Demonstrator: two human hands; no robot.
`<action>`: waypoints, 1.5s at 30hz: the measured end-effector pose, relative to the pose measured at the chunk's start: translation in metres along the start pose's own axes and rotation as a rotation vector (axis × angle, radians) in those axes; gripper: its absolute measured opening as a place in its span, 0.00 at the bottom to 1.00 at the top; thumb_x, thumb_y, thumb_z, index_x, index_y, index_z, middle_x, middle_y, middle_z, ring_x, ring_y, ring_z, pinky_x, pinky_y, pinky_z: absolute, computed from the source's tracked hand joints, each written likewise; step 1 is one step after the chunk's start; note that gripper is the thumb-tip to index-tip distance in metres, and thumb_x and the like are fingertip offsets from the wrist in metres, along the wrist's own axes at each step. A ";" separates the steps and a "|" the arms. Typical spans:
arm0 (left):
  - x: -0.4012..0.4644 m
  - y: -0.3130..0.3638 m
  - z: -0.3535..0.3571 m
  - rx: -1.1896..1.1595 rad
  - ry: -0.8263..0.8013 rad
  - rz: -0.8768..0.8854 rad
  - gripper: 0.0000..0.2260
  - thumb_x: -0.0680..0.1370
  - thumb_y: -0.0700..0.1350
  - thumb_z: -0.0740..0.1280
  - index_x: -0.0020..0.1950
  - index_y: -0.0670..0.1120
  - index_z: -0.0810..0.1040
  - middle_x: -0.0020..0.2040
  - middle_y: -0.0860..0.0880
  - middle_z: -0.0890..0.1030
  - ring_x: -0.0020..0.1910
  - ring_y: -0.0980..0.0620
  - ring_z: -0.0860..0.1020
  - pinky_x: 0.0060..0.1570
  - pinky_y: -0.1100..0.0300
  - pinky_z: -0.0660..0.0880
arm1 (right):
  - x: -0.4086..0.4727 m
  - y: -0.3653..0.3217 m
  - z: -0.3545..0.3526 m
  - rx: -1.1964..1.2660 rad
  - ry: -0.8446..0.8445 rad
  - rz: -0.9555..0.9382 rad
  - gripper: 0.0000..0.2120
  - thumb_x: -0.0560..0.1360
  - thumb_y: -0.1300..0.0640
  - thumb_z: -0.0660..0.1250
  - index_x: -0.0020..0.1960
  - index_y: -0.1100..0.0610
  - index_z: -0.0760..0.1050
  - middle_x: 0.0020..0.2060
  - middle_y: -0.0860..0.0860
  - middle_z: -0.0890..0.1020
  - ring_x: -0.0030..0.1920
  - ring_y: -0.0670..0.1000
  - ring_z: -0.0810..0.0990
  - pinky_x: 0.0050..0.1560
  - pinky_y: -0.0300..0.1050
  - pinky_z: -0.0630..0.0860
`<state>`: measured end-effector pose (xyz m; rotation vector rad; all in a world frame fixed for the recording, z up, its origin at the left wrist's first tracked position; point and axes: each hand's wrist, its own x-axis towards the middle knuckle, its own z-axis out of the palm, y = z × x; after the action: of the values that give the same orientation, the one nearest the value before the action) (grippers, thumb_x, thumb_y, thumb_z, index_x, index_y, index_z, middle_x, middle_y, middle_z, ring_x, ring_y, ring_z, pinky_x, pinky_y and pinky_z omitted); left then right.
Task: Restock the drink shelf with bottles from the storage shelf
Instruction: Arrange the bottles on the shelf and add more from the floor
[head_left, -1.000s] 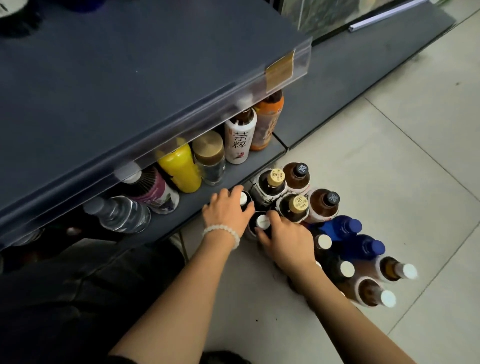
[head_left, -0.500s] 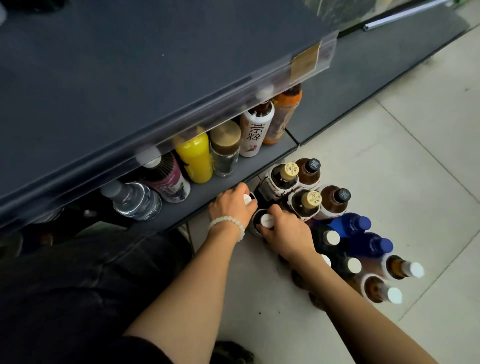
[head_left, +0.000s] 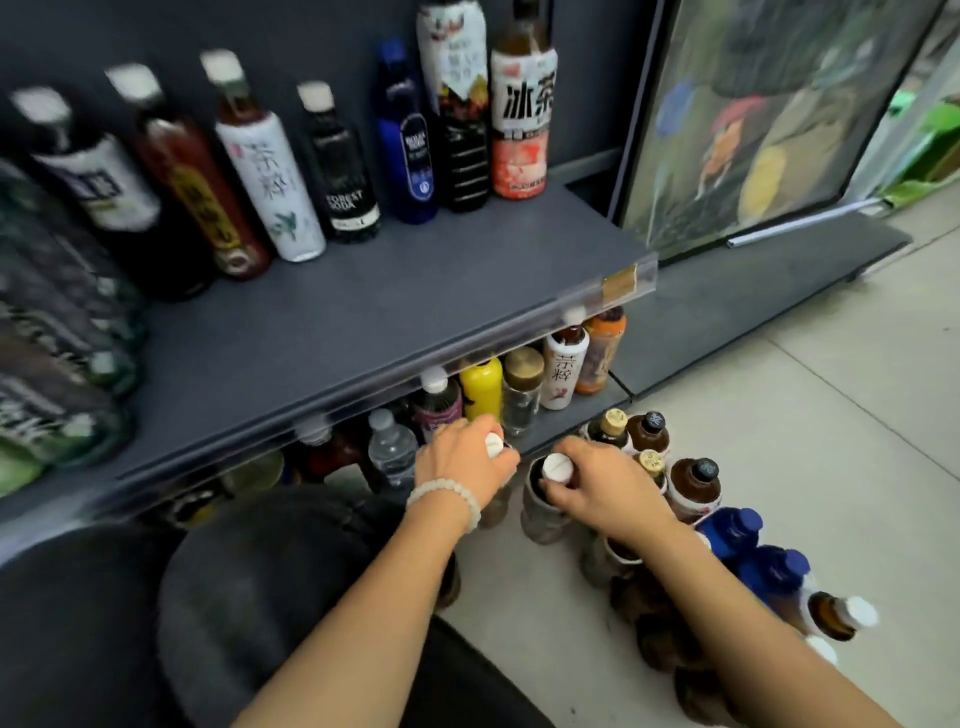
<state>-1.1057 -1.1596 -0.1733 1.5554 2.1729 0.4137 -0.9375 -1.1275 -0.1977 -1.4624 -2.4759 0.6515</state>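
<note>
Low beside a dark grey shelf (head_left: 363, 312), a person's left hand (head_left: 460, 462) curls its grip around the neck of a white-capped bottle (head_left: 493, 445) just in front of the shelf's bottom tier, while the right hand (head_left: 605, 486) pinches the neck of a second white-capped bottle (head_left: 557, 467) standing on the tiled floor (head_left: 831, 415) just right of the first. Right of the shelf's base, more bottles cluster on the floor (head_left: 693, 483), and the shelf's upper board carries a row of upright drinks (head_left: 522, 104).
</note>
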 end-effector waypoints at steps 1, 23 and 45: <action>-0.006 0.000 -0.016 -0.024 0.042 0.002 0.09 0.73 0.53 0.64 0.50 0.52 0.76 0.53 0.49 0.77 0.56 0.45 0.73 0.49 0.56 0.70 | 0.001 -0.010 -0.012 0.009 0.012 -0.037 0.13 0.71 0.46 0.65 0.48 0.55 0.73 0.43 0.52 0.81 0.46 0.54 0.79 0.43 0.51 0.75; -0.042 -0.043 -0.327 -0.152 0.512 -0.048 0.03 0.73 0.53 0.63 0.42 0.57 0.74 0.44 0.52 0.81 0.47 0.49 0.78 0.49 0.51 0.76 | 0.159 -0.273 -0.195 0.162 0.133 -0.505 0.08 0.72 0.51 0.70 0.43 0.57 0.78 0.31 0.45 0.75 0.34 0.44 0.72 0.34 0.38 0.67; 0.029 -0.125 -0.348 0.131 0.417 -0.228 0.04 0.75 0.57 0.61 0.45 0.59 0.71 0.40 0.55 0.76 0.45 0.50 0.76 0.39 0.58 0.67 | 0.310 -0.385 -0.104 0.149 -0.053 -0.729 0.13 0.73 0.46 0.67 0.47 0.56 0.77 0.31 0.44 0.73 0.37 0.47 0.72 0.37 0.43 0.65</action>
<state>-1.3926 -1.1697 0.0619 1.3548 2.7100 0.5723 -1.3532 -0.9901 0.0553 -0.4215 -2.6541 0.6892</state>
